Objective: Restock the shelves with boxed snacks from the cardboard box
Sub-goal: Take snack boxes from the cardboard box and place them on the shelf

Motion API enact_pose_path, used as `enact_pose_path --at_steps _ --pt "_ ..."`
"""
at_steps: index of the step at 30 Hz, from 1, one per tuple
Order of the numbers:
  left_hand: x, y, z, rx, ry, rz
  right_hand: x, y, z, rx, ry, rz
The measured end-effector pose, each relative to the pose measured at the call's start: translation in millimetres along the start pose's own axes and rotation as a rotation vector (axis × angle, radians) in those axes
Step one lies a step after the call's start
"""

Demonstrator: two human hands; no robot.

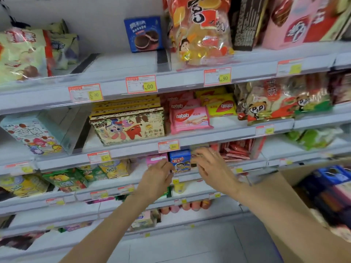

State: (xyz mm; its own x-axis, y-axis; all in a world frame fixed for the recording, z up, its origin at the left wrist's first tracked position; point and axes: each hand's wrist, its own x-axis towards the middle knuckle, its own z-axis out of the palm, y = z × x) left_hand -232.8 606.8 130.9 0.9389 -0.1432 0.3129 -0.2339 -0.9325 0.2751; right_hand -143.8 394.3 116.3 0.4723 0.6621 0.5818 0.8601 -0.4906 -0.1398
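Blue snack box (180,160) stands upright at front edge of third shelf (137,168), just under price-tag rail of shelf above. My left grip (158,174) pinches box's lower left edge. My right grip (212,166) curls round its right edge. Pink box (156,159) touches it on left; open shelf floor shows beyond that. Red packets (235,149) lie near on right, just past my right knuckles. Cardboard box (292,179) sits low at right beside my right forearm, blue packs (330,179) inside.
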Motion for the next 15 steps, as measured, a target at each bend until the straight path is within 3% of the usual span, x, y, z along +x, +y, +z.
enact_pose_path --at_steps 6,8,10,12,15 --pt "39 87 82 -0.040 -0.308 0.236 -141 62 -26 0.162 -0.262 0.447" --pt "55 121 104 -0.031 -0.364 0.311 -184 80 -44 0.167 -0.260 0.635" --pt "73 156 129 -0.072 -0.476 0.326 -223 96 -68 0.088 -0.273 0.747" --pt "93 186 162 -0.069 -0.503 0.422 -257 116 -92 0.064 -0.328 0.806" --pt "139 234 201 -0.173 -0.578 0.426 -306 155 -116 0.066 -0.339 0.926"
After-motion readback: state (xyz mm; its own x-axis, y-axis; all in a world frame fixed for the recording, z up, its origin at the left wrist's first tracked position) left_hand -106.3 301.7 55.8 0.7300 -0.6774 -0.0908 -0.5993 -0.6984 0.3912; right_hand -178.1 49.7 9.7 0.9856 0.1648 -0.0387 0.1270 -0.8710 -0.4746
